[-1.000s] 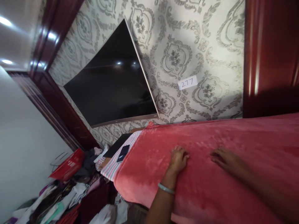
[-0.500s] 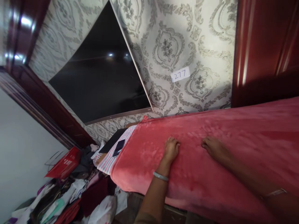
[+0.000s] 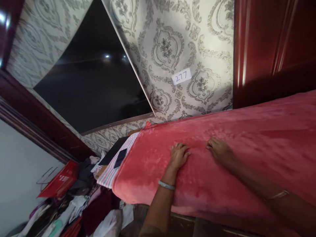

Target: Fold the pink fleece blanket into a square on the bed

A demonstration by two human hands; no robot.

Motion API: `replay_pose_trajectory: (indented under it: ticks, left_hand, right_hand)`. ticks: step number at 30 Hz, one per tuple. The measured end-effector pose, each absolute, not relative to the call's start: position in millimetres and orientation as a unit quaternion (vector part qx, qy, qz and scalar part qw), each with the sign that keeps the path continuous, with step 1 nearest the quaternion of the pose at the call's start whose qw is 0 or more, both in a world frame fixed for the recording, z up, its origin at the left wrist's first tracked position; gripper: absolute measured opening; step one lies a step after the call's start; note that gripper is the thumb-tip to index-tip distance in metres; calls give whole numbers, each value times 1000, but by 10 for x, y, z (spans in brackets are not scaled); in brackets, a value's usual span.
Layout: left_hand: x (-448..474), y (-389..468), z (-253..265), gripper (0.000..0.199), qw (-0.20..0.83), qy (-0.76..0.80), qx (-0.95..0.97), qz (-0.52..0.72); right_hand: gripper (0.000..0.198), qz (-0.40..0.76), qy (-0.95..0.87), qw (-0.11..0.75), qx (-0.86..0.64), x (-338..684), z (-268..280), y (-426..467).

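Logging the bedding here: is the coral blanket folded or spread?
Spread: the blanket lies broad and mostly flat, draping down at its near side.

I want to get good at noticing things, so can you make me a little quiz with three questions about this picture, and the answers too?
1. What number is written on the white paper on the wall?
2. Where does the phone lie? A: on the red bag. B: on the striped cloth. C: on the television.
3. True or false: the left hand is holding the phone.

Key: 1. 277. 2. B. 3. False; it rests on the pink blanket.
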State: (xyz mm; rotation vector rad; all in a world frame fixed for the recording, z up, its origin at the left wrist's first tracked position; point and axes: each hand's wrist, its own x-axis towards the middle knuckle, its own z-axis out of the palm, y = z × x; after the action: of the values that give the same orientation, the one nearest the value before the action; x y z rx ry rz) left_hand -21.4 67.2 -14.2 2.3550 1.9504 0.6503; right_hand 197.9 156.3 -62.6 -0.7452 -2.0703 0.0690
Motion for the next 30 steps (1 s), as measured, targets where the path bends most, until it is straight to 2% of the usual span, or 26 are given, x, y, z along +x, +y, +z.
replay_pose_trajectory:
  ticks: [4, 12, 15, 18, 22, 25, 30]
  left_hand:
    - [-158, 726, -144, 15, -18, 647, 735, 199]
    - [-169, 785, -169, 15, -96, 655, 711, 238]
    - [-176, 767, -197, 16, -118, 643, 720, 235]
    - [-178, 738, -226, 17, -141, 626, 729, 239]
    - [-181, 711, -239, 20, -161, 611, 735, 248]
    - [-159, 710, -232, 23, -156, 615, 733, 247]
    - [-117, 691, -202, 20, -89, 616, 753, 216]
  right_hand:
    - [30, 43, -835, 463, -294, 1980, -595, 1531]
    - [30, 60, -833, 455, -309, 2026, -529, 1418]
    - [37, 48, -850, 429, -302, 2010, -543, 1381]
    - [29, 58, -865, 410, -283, 2000, -538, 1378]
    - [34, 36, -847, 446, -288, 1998, -516, 1387]
    - [36, 18, -842, 442, -308, 1988, -541, 1404]
    - [39, 39, -854, 421, -304, 1992, -645, 1463]
